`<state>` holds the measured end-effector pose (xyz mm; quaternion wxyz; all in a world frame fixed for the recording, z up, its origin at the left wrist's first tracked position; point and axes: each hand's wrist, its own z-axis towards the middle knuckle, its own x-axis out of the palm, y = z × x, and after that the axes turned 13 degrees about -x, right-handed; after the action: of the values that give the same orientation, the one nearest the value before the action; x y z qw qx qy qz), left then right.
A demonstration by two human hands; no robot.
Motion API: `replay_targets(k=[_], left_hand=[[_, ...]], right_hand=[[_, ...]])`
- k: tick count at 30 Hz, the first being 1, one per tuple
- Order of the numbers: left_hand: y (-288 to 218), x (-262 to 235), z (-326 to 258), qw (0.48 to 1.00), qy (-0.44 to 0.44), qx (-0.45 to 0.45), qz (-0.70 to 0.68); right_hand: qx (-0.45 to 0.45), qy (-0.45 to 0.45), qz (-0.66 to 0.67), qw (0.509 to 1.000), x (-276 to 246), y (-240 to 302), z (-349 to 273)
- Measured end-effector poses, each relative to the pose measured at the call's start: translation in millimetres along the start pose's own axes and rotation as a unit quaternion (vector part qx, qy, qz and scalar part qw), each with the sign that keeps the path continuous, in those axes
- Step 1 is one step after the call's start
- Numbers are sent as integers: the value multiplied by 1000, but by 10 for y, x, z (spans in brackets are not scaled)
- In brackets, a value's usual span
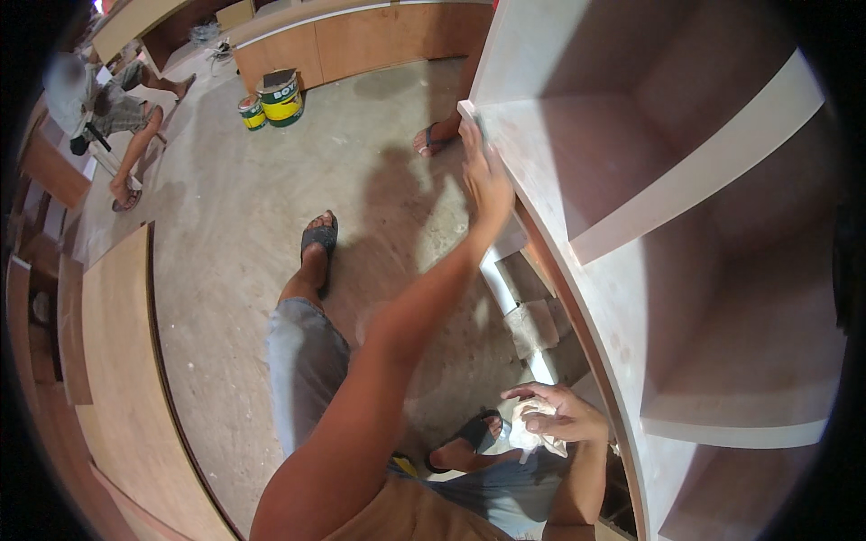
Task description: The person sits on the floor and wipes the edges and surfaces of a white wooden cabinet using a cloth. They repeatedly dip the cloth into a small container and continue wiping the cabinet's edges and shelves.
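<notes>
The left hand (488, 185) reaches far out and lies along the edge of a big pale shelf (618, 325), near a corner. Its fingers are stretched out straight and do not wrap around the edge, and it is hard to tell if anything is tucked under them. The right hand (572, 418) is much closer to the body, with its fingers and thumb bent around a crumpled white bundle (530, 430). The bundle sits at the left side of the right hand, up off the floor (262, 189). The shelf's long curved edge runs from the left hand down past the right side of the right hand. Between the two hands, lower down, is a white bar (499, 284) with a pale block (532, 330) around it. Just left of the right hand is a foot in a dark sandal (483, 431). Another person's foot (433, 139) is near the left hand, on its left. Farther left of that hand are a big paint can (280, 101) and a small paint can (253, 114), side by side.
</notes>
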<state>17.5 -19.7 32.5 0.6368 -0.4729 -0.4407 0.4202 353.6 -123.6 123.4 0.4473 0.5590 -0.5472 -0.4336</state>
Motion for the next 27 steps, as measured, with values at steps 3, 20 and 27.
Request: replay_targets(k=[3,20,27], left_hand=[[-22,-46,-53,998,9,52,32],[-81,-45,272,996,-45,71,17],[-144,-213,590,1000,-3,-10,23]], right_hand=[[21,17,-24,999,-14,65,9],[-19,19,-63,998,32,82,21],[-2,36,-64,997,40,72,-61]])
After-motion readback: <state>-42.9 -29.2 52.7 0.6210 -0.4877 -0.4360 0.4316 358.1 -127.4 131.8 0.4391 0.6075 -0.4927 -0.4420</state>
